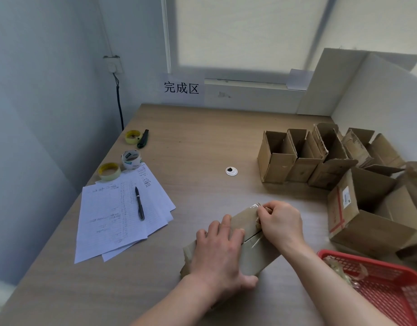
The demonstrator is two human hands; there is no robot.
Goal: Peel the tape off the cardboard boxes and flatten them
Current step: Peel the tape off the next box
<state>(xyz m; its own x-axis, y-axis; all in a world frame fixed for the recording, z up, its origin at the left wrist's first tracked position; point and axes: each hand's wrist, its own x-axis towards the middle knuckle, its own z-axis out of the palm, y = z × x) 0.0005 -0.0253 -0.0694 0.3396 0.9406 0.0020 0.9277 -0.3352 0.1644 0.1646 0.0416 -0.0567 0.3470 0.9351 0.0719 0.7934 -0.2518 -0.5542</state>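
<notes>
While our left hand (220, 249) lies spread and flat on the closed cardboard box (252, 252), pressing it to the counter (202, 142), our right hand (281, 223) curls at the box's far end, its fingertips pinching a crinkled end of clear tape (255, 205) lifted off the corner; the rest of that glossy strip runs along the seam between the two hands; the box is flat-topped, matte brown and oblong, lying slantwise at the near middle of the counter.

Just right of our right forearm sits one red plastic basket (379, 281) with a mesh floor, holding crumpled clear tape scraps (339, 270); beyond it, along the right side, we count about seven open boxes (303, 158) of corrugated brown board, flaps up, some torn at the edges, the nearest one (348, 212) bearing red tape and a white label.

At the left lie a fanned stack of lined, handwritten paper sheets (113, 220) with one black pen (139, 203) on top; past them three tape rolls (131, 159), two with yellow cores and one white; one dark utility knife (142, 138) beside the farthest roll; one small round white disc (231, 171) at the middle of the wood-grain counter.
</notes>
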